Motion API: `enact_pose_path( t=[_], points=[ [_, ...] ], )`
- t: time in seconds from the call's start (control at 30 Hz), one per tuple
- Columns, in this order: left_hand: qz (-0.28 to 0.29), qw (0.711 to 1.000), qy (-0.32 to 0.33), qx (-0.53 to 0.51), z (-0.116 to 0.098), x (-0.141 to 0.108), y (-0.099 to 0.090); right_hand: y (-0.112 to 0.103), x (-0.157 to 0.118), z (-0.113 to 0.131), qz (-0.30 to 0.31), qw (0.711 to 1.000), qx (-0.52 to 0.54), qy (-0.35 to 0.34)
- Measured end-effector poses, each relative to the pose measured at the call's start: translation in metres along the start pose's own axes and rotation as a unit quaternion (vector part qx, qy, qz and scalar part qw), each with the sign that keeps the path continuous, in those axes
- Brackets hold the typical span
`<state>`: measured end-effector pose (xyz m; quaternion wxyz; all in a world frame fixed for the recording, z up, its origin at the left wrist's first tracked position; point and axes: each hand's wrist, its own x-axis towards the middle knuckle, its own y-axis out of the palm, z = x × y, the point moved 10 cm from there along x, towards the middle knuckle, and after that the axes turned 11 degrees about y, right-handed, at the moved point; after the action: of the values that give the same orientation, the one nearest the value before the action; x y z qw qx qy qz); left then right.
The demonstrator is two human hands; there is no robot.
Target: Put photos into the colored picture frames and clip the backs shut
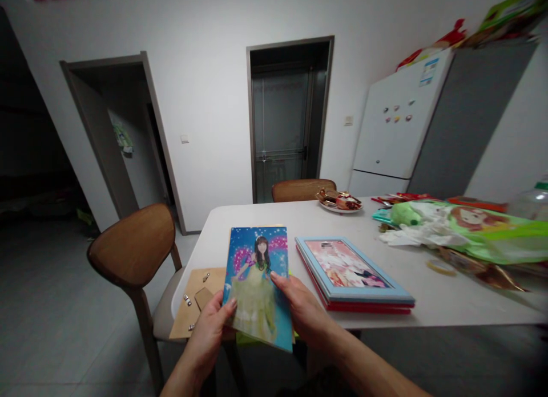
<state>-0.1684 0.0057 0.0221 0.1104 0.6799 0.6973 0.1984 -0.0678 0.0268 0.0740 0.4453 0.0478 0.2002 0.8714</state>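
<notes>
My left hand [210, 325] and right hand [305, 307] pinched the picture [257, 288] at its sides; uneven pressure risked creasing it.

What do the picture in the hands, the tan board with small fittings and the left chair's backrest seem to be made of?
Picture: probably printed paper or card, smooth; vivid image, flat sheet.
Tan board: likely fibreboard or stiff card, matt; even colour, no clear grain.
Small fittings: probably metal, shiny; bright glints.
Backrest: likely varnished wood; warm brown with soft sheen.
</notes>
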Motion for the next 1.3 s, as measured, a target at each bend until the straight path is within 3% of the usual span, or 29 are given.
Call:
enact_pose_path(
  t=[0.07, 0.13, 0.3, 0.4, 0.47, 0.53, 0.7, 0.77, 0.9, 1.03, 1.2, 1.3],
  points=[
    [0.003, 0.998, -0.019, -0.056, 0.008, -0.007, 0.007, 0.013, -0.002, -0.003, 0.073, 0.996, 0.037, 0.024],
    [-0.001, 0.991, -0.021, -0.131, 0.013, -0.013, 0.018, 0.017, 0.003, -0.004, 0.106, 0.992, 0.064, 0.027],
    [0.026, 0.962, -0.062, -0.265, 0.029, -0.026, 0.063, 0.002, 0.03, -0.036, 0.038, 0.989, 0.114, 0.089],
    [0.05, 0.966, -0.087, -0.237, 0.037, -0.031, 0.076, 0.003, 0.034, -0.046, 0.035, 0.978, 0.176, 0.105],
    [0.081, 0.982, -0.096, -0.139, 0.04, -0.032, 0.073, -0.006, 0.033, -0.04, 0.013, 0.982, 0.168, 0.084],
    [0.091, 0.994, -0.054, -0.009, 0.034, -0.025, 0.055, -0.024, 0.031, -0.028, -0.028, 0.99, 0.123, 0.065],
    [-0.052, 0.974, 0.098, 0.195, 0.003, 0.001, -0.018, -0.094, 0.035, -0.008, -0.174, 0.983, -0.032, 0.043],
    [-0.065, 0.949, 0.124, 0.282, -0.002, 0.005, -0.028, -0.116, 0.041, -0.011, -0.22, 0.969, -0.104, 0.048],
    [0.008, 0.887, 0.112, 0.449, 0.011, 0.004, -0.013, -0.135, 0.056, -0.027, -0.234, 0.946, -0.216, 0.063],
    [0.068, 0.842, 0.125, 0.521, 0.023, -0.002, 0.004, -0.134, 0.069, -0.031, -0.241, 0.917, -0.31, 0.063],
    [0.086, 0.846, 0.154, 0.502, 0.022, -0.001, 0.006, -0.126, 0.077, -0.025, -0.25, 0.892, -0.371, 0.055],
    [0.091, 0.858, 0.16, 0.48, 0.018, -0.001, 0.007, -0.125, 0.077, -0.02, -0.271, 0.858, -0.434, 0.051]
  ],
)
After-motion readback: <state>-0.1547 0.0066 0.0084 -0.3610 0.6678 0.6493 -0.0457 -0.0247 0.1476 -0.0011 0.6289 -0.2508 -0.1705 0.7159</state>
